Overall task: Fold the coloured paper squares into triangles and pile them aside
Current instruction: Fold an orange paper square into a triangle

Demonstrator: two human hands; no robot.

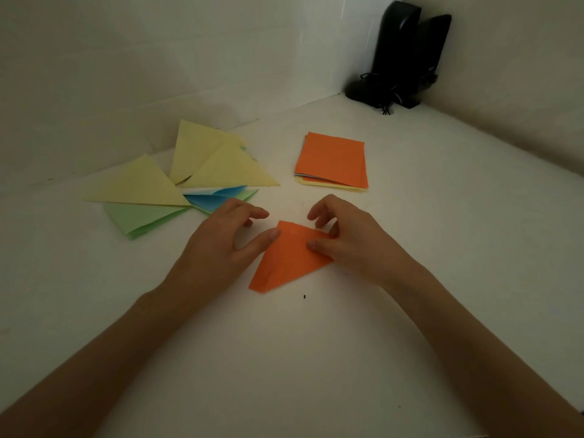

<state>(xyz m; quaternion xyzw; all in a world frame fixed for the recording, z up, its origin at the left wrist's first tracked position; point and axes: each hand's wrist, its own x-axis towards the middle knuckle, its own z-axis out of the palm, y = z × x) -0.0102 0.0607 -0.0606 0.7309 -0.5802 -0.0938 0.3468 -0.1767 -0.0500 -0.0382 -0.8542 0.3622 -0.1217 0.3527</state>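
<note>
White surface (410, 311) in a walled corner. Folded triangles (142, 188) spread over the far left and a stack of squares (331, 158) sits right of centre, with a bare lane between them. Speakers (401, 55) and cables fill the far right corner. An orange sheet (287, 257) lies mid-surface.

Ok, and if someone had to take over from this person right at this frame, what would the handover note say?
The left hand is open, thumb tip touching the orange paper at its left edge.
The right hand has its thumb on the paper and fingers curled at the right corner; pinching or pressing, I cannot tell.
The paper lies folded over on the table.
Done: yellow, green and blue triangles spread loosely at far left.
Left: finish this fold, add it to them, then work through the stack of squares, orange on top.
</note>
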